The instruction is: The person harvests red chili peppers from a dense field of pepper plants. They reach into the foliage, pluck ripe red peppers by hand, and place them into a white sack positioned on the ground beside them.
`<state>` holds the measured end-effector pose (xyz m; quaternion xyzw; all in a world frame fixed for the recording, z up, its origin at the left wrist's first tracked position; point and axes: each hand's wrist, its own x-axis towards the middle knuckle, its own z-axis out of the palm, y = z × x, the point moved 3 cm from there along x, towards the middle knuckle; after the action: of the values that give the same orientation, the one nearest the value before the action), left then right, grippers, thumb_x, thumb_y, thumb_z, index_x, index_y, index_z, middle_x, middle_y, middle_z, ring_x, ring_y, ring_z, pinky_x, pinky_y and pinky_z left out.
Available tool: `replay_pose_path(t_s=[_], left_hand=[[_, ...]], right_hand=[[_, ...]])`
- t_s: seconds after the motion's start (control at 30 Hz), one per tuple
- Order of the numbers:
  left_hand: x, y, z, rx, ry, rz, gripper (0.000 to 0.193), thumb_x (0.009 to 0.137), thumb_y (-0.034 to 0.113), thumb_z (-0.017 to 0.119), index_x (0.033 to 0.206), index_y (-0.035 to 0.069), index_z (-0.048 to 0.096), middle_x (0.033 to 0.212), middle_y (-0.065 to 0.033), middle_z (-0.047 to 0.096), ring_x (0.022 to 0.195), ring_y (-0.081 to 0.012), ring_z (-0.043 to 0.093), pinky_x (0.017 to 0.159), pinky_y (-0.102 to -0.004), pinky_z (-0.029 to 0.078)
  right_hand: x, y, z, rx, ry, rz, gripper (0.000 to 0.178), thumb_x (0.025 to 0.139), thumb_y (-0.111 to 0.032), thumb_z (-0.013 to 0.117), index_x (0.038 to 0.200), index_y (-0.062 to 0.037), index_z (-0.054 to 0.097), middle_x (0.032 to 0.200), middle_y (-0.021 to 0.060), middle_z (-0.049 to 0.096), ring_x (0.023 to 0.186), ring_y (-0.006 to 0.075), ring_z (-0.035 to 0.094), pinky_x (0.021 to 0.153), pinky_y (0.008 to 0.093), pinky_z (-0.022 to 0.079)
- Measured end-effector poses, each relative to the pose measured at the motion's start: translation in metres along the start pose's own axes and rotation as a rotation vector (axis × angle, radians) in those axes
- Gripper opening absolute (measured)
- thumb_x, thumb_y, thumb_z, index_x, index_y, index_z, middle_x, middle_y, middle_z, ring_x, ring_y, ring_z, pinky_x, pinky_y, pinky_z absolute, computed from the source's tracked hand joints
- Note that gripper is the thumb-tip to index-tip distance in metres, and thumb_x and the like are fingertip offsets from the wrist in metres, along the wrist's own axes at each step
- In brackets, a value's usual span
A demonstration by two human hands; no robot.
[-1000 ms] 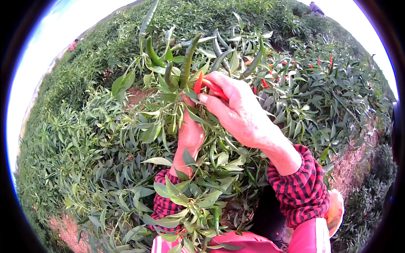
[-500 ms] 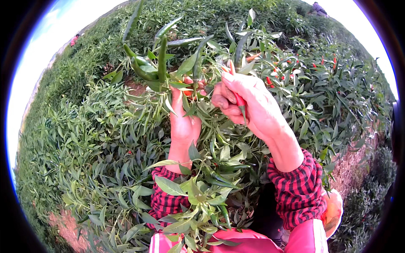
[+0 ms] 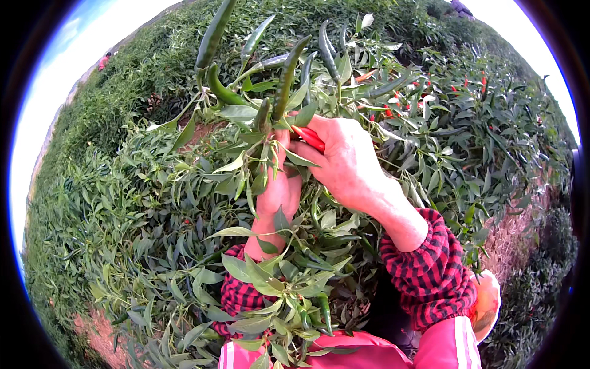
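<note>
My right hand [image 3: 347, 157] is closed round a red chili pepper [image 3: 309, 139], which shows between its thumb and fingers. Its fingertips meet my left hand [image 3: 278, 195], raised among the branches of a chili plant. Leaves and my right hand cover most of the left fingers; they look curled, and what they hold is largely hidden. Long green chili peppers [image 3: 286, 77] point upward just above both hands. A curved green one [image 3: 222, 87] and a large dark one [image 3: 214, 35] stand farther left on the same plant.
Dense chili plants [image 3: 123, 203] surround me. More red chilies [image 3: 483, 82] hang at the right. A leafy stem [image 3: 279, 289] rises between my forearms. Dry soil [image 3: 513, 237] shows at the right, an orange-white bag-like thing [image 3: 485, 301] by my right sleeve. Distant people [image 3: 104, 60] appear at the far left.
My right hand has moved left and slightly down with the red chili, up against my left hand. The green chilies and branches have shifted. Red seen between my left fingers earlier is now covered.
</note>
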<state>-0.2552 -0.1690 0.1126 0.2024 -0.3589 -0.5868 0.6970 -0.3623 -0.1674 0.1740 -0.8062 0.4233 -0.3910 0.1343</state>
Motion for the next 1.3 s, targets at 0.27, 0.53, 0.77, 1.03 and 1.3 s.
replay_pose_path(t_s=[0.27, 0.53, 0.77, 1.03, 1.3], left_hand=[[0.006, -0.002, -0.005, -0.273, -0.138, -0.002, 0.037, 0.098, 0.029, 0.045, 0.125, 0.004, 0.050, 0.128, -0.0125, 0.054, 0.115, -0.0224, 0.052, 0.104, -0.0388, 0.037], [-0.008, -0.016, 0.002, -0.156, -0.145, -0.009, 0.040, 0.099, 0.029, 0.046, 0.132, 0.005, 0.047, 0.130, -0.0068, 0.052, 0.116, -0.0172, 0.050, 0.100, -0.0336, 0.039], [-0.006, -0.016, 0.003, -0.239, -0.197, -0.055, 0.041, 0.099, 0.032, 0.043, 0.129, 0.005, 0.047, 0.126, -0.0086, 0.054, 0.113, -0.0203, 0.053, 0.101, -0.0360, 0.040], [0.005, -0.002, 0.005, -0.191, -0.014, 0.004, 0.040, 0.097, 0.043, 0.046, 0.120, 0.011, 0.052, 0.114, -0.0050, 0.059, 0.100, -0.0195, 0.058, 0.088, -0.0352, 0.046], [0.001, 0.002, 0.000, -0.121, -0.118, 0.050, 0.040, 0.096, 0.035, 0.049, 0.123, 0.007, 0.049, 0.123, -0.0075, 0.054, 0.115, -0.0210, 0.051, 0.102, -0.0370, 0.038]], right_hand=[[-0.024, 0.008, 0.007, 0.014, 0.145, 0.042, 0.021, 0.081, -0.009, 0.065, 0.102, -0.0044, 0.063, 0.068, 0.0144, 0.062, 0.061, 0.0280, 0.063, 0.057, 0.0331, 0.047], [-0.023, -0.002, 0.003, -0.075, 0.270, -0.152, 0.019, 0.077, -0.013, 0.065, 0.093, -0.0075, 0.057, 0.075, 0.0102, 0.062, 0.064, 0.0310, 0.063, 0.054, 0.0408, 0.049], [-0.037, 0.018, 0.009, -0.048, 0.345, -0.289, 0.024, 0.077, -0.008, 0.067, 0.100, -0.0066, 0.059, 0.071, 0.0069, 0.061, 0.060, 0.0263, 0.062, 0.050, 0.0339, 0.047], [-0.044, 0.032, -0.002, 0.224, 0.343, 0.102, 0.009, 0.086, -0.008, 0.062, 0.094, -0.0041, 0.063, 0.066, 0.0136, 0.059, 0.056, 0.0255, 0.061, 0.053, 0.0304, 0.046], [-0.020, 0.021, 0.017, 0.047, 0.047, 0.025, 0.014, 0.080, -0.014, 0.061, 0.088, -0.0045, 0.054, 0.071, 0.0180, 0.060, 0.069, 0.0411, 0.059, 0.060, 0.0483, 0.047]])
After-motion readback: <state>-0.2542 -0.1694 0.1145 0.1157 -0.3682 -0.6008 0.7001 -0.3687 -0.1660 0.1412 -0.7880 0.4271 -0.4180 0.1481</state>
